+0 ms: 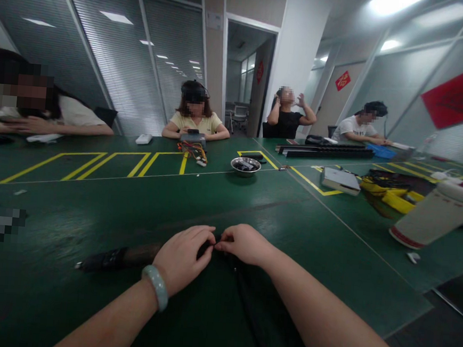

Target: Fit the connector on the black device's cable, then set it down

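Note:
My left hand (pixel 187 255), with a pale green bangle on its wrist, is closed in a pinch. My right hand (pixel 244 244) meets it fingertip to fingertip, also pinching. Between them shows a small bit of something black, mostly hidden by the fingers. A long dark rod-like thing (pixel 110 259), brown toward the hand and with a silver tip, lies on the table and runs under my left hand. Black material (pixel 251 303) trails from below my right hand toward the front edge; whether it joins the rod is hidden.
Beyond my hands on the green table (pixel 92 205) stands a metal bowl (pixel 245 167) of dark parts. Coloured wires (pixel 193 149), a white box (pixel 340 181), a yellow-black bag (pixel 394 194) and a tilted white container (pixel 437 211) lie farther off. Several people sit along the far side.

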The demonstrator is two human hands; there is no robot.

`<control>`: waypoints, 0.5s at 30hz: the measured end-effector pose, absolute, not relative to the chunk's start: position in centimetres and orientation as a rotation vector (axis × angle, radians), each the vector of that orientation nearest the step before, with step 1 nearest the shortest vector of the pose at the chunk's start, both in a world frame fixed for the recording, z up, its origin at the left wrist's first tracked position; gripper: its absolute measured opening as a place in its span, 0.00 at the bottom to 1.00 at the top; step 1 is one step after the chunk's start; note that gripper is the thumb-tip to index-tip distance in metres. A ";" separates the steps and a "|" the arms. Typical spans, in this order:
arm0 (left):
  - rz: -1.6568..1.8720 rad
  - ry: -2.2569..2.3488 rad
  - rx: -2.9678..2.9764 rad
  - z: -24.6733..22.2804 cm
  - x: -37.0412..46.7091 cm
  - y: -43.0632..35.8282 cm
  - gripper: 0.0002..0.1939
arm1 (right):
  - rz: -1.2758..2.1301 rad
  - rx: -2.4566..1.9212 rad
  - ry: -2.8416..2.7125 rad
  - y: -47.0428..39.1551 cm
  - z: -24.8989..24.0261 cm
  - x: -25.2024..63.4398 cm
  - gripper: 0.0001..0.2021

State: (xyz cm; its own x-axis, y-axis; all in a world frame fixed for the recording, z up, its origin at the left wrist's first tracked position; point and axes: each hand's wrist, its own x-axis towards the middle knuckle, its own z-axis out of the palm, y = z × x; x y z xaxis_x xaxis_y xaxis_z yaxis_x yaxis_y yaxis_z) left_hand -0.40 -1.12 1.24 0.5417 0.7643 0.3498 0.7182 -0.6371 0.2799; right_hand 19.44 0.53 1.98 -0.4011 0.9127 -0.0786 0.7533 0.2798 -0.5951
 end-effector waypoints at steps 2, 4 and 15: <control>0.689 1.285 2.662 1.2 -0.4 -1.1 0.06 | 0.838 -1.520 -2.266 0.5 2.0 19.5 0.12; 0.700 1.300 2.652 1.2 -0.4 -1.1 0.06 | 0.852 -1.519 -2.258 0.5 1.9 19.5 0.12; 0.659 1.360 2.648 1.2 -0.5 -1.1 0.07 | 0.849 -1.537 -2.253 0.5 2.0 19.5 0.12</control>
State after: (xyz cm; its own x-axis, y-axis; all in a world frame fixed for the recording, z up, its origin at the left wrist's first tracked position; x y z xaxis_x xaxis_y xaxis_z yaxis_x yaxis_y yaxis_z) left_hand -0.47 -1.08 1.18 0.5094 0.7933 0.3333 0.7533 -0.5984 0.2729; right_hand 19.48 0.49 1.97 -0.3921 0.9153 -0.0916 0.7484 0.2595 -0.6104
